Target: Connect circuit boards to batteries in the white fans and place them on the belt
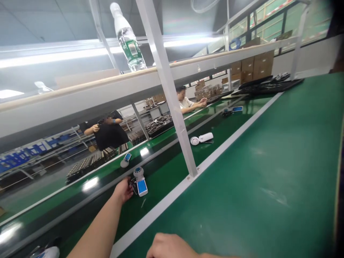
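My left hand [124, 190] reaches out over the dark green conveyor belt [166, 161], its fingers slightly apart. Its fingertips are at the dark cord-like part beside a small white handheld device [142, 187] with a round vented head and a blue panel. Whether they touch it is hard to tell. My right hand [170, 245] is low at the bottom edge, over the green work surface [242, 186]. Its fingers are curled under, and anything in them is hidden. Just beyond my left hand lies another white device [125, 160] with a blue panel.
A slanting metal post [172, 93] and shelf edge [80, 86] cross ahead, with a water bottle [130, 43] above. More devices lie on the belt, including a white one [201, 138]. Two people work beyond it. Black trays [268, 87] stand far right.
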Available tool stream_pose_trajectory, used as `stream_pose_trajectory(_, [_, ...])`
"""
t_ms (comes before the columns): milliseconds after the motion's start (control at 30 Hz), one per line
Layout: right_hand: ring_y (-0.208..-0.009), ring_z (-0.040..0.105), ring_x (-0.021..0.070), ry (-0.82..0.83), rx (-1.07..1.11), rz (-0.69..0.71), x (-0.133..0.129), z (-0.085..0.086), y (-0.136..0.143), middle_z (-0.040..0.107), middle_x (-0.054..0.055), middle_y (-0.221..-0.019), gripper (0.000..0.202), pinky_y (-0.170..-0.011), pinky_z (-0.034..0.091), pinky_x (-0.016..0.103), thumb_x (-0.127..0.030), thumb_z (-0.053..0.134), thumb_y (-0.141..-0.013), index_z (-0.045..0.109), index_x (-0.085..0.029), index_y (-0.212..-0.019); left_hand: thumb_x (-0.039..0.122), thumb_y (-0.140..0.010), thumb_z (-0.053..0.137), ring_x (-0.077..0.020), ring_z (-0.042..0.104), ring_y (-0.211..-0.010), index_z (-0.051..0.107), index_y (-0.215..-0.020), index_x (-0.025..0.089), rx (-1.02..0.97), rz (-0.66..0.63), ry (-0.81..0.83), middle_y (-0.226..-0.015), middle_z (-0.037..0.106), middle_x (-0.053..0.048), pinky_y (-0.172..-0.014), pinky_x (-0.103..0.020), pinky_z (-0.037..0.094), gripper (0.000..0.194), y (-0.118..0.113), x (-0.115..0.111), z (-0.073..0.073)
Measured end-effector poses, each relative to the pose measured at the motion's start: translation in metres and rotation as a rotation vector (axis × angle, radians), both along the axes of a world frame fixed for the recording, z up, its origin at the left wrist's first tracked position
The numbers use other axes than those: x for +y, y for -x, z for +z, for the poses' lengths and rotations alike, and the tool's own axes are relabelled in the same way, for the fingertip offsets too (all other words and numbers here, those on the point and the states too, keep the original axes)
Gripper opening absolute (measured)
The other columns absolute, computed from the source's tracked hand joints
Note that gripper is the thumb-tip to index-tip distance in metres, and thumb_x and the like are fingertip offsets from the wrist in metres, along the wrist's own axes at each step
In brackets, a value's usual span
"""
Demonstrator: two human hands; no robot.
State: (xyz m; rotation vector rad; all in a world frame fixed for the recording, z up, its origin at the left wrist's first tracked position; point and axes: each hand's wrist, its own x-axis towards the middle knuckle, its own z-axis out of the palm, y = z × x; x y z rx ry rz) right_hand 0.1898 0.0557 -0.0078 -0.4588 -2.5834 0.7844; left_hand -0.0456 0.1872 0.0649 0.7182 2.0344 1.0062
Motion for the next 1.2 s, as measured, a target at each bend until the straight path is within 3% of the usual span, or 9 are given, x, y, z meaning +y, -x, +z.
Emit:
stream_pose_trajectory(167, [-0.086, 0.069, 0.0183, -0.016, -0.034, 0.002, -0.004, 0.006, -0.002, 0.074, 0.002, -0.094, 0.028, -0.055, 0.046, 0.019, -0.044, 0.067, -0.09, 0.076, -0.026, -0.109, 0.037, -0.097, 0.059, -0.0174, 0.065, -0.088, 0.06, -0.117, 0.014, -0.05, -0.059, 0.019, -0.109, 0.064, -0.007, -0.075, -0.034, 0.058, 0.031, 0.003, -0.001, 0.009])
stream_pose_trajectory(400, [-0.076, 0.068, 0.0173, -0.061, 0.074, 0.022, -0.004, -0.007, 0.003, 0.073, 0.0, -0.082, 0.027, -0.047, 0.043, 0.02, -0.047, 0.067, -0.09, 0.078, -0.026, -0.101, 0.035, -0.095, 0.061, -0.0192, 0.065, -0.093, 0.06, -0.118, 0.014, 0.073, -0.169, 0.039, -0.113, 0.063, -0.008, -0.079, -0.037, 0.058, 0.031, 0.006, -0.002, 0.017])
stream_pose_trajectory(600, [-0.086, 0.069, 0.0217, 0.117, 0.06, -0.088, -0.004, 0.002, -0.005, 0.074, 0.005, -0.094, 0.031, -0.067, 0.052, 0.024, -0.044, 0.07, -0.085, 0.076, -0.022, -0.106, 0.029, -0.093, 0.064, -0.0169, 0.065, -0.087, 0.063, -0.107, 0.013, 0.127, -0.175, 0.009, -0.104, 0.065, -0.005, -0.074, -0.032, 0.058, 0.022, 0.018, -0.018, 0.039])
stream_pose_trajectory(700, [-0.086, 0.068, 0.024, 0.277, 0.107, -0.237, -0.01, 0.017, -0.013, 0.073, 0.008, -0.099, 0.034, -0.076, 0.054, 0.031, -0.041, 0.069, -0.081, 0.075, -0.02, -0.107, 0.029, -0.095, 0.063, -0.0133, 0.063, -0.075, 0.063, -0.103, 0.012, 0.035, -0.117, -0.039, -0.094, 0.065, -0.003, -0.065, -0.027, 0.056, 0.019, 0.016, -0.042, 0.032])
stream_pose_trajectory(800, [-0.084, 0.068, 0.0229, 0.395, 0.201, -0.413, -0.018, 0.03, -0.017, 0.073, 0.007, -0.096, 0.028, -0.078, 0.054, 0.032, -0.028, 0.068, -0.077, 0.073, -0.019, -0.103, 0.023, -0.098, 0.058, -0.0101, 0.062, -0.065, 0.061, -0.096, 0.011, -0.135, -0.042, -0.12, -0.083, 0.064, 0.0, -0.059, -0.023, 0.055, 0.013, 0.002, -0.078, 0.013])
stream_pose_trajectory(933, [-0.086, 0.069, 0.0217, 0.545, 0.335, -0.507, -0.025, 0.039, -0.022, 0.074, 0.007, -0.095, 0.023, -0.081, 0.054, 0.033, -0.025, 0.06, -0.086, 0.072, -0.019, -0.105, 0.003, -0.094, 0.054, -0.0075, 0.063, -0.06, 0.059, -0.083, 0.012, -0.335, 0.092, -0.267, -0.074, 0.064, 0.0, -0.06, -0.018, 0.057, 0.014, -0.026, -0.132, -0.003])
stream_pose_trajectory(1033, [-0.096, 0.069, 0.023, 0.654, 0.393, -0.478, -0.029, 0.041, -0.025, 0.073, 0.009, -0.104, 0.029, -0.088, 0.053, 0.037, -0.032, 0.053, -0.095, 0.069, -0.018, -0.114, 0.0, -0.09, 0.055, -0.0083, 0.064, -0.058, 0.059, -0.079, 0.012, -0.424, 0.161, -0.342, -0.072, 0.066, -0.002, -0.058, -0.017, 0.058, 0.017, -0.041, -0.163, 0.004])
stream_pose_trajectory(1200, [-0.1, 0.067, 0.0219, 0.835, 0.502, -0.382, -0.03, 0.042, -0.024, 0.069, 0.011, -0.11, 0.037, -0.088, 0.054, 0.035, -0.036, 0.063, -0.09, 0.064, -0.016, -0.121, 0.004, -0.078, 0.069, -0.0132, 0.068, -0.066, 0.064, -0.079, 0.014, -0.482, 0.187, -0.416, -0.078, 0.069, -0.003, -0.058, -0.019, 0.06, 0.011, -0.063, -0.204, 0.02])
